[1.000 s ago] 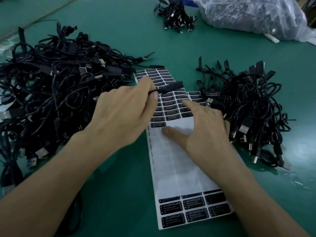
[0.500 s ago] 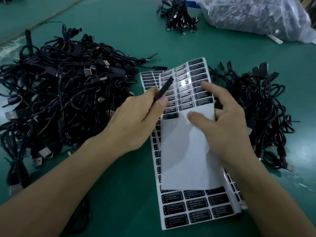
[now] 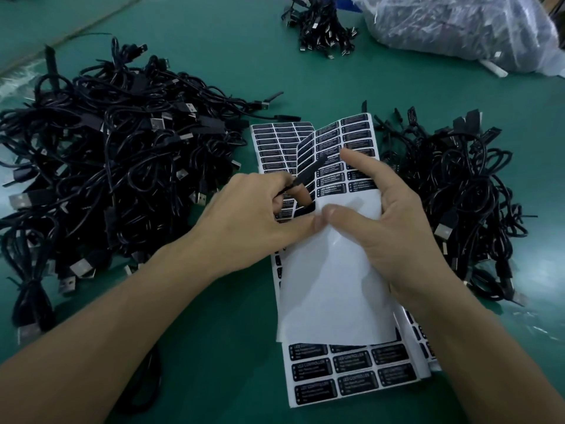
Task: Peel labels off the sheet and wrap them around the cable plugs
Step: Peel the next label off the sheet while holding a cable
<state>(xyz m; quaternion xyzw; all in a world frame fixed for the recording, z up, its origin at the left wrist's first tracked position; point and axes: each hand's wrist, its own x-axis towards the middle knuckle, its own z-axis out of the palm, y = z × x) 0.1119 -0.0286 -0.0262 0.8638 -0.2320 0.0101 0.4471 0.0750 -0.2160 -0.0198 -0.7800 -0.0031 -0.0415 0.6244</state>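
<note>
The left hand (image 3: pixel 250 215) pinches a black cable plug (image 3: pixel 307 175) between thumb and forefinger, and one lower finger touches the edge of the top label sheet (image 3: pixel 330 286). The right hand (image 3: pixel 394 228) grips this sheet, with the thumb on its bare white part and the forefinger stretched onto the black labels (image 3: pixel 331 188). The sheet is lifted and curled above the stack of sheets (image 3: pixel 351 377) on the green counter (image 3: pixel 214 347). Left of the stack lies a big pile of cables (image 3: pixel 107 179), and right of it a smaller pile (image 3: pixel 458 203). I judge the step is peeling. Next, a nail must catch one label's corner cleanly.
</note>
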